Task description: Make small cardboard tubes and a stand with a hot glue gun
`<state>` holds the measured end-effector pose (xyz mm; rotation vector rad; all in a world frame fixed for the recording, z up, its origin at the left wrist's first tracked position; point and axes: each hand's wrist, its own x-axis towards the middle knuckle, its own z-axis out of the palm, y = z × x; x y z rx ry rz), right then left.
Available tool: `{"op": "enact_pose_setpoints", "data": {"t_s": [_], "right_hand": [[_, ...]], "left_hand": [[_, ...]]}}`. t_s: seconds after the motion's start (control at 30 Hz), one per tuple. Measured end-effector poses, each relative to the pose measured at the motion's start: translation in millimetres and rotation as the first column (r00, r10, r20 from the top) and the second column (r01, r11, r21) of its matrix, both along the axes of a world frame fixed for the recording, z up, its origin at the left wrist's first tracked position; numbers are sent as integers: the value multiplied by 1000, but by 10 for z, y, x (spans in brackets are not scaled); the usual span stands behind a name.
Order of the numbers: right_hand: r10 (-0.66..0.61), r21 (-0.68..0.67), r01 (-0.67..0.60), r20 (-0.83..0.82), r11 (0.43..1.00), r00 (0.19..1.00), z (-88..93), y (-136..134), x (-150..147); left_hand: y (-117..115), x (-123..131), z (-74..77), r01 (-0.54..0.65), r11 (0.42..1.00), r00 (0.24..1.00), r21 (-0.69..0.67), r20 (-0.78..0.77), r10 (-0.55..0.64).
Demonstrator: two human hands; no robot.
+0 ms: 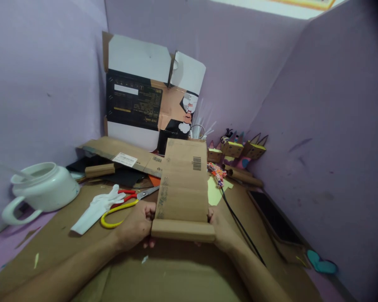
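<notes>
A long strip of brown cardboard (185, 180) stretches away from me, its near end rolled into a flattened tube. My left hand (137, 226) is closed on the left end of the roll, and my right hand (219, 228) is closed on its right end. Some fingers curl under the roll and are partly hidden. A barcode and faint printing mark the strip's upper face. Left of the strip, close to my left hand, lie scissors (119, 213) with red and yellow handles, partly beside a crumpled white paper or cloth piece (97, 208).
A white mug-like pot (45, 186) stands at the left. An unfolded printed box (135, 100) leans on the back wall. Small cardboard figures (234, 149) sit at the back right. A dark phone-like slab (275, 216) and a black cable (239, 222) lie at the right.
</notes>
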<state>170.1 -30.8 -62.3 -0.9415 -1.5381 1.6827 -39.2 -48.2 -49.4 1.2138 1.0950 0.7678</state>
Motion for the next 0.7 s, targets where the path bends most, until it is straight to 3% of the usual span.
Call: {"op": "enact_pose_setpoints", "data": {"t_s": [0.2, 0.43, 0.53, 0.7], "right_hand": [[-25, 32, 25, -8, 999, 1000, -93, -14, 35], [-97, -40, 93, -95, 995, 991, -184, -29, -30], [-162, -110, 149, -120, 983, 980, -182, -43, -74], [-93, -118, 91, -10, 989, 996, -151, -54, -76]], "left_hand": [[-25, 14, 10, 27, 999, 1000, 25, 8, -28], [-19, -11, -84, 30, 999, 995, 37, 93, -34], [-10, -30, -158, -13, 1000, 1000, -12, -10, 13], [-1, -35, -138, 86, 994, 986, 63, -148, -76]]}}
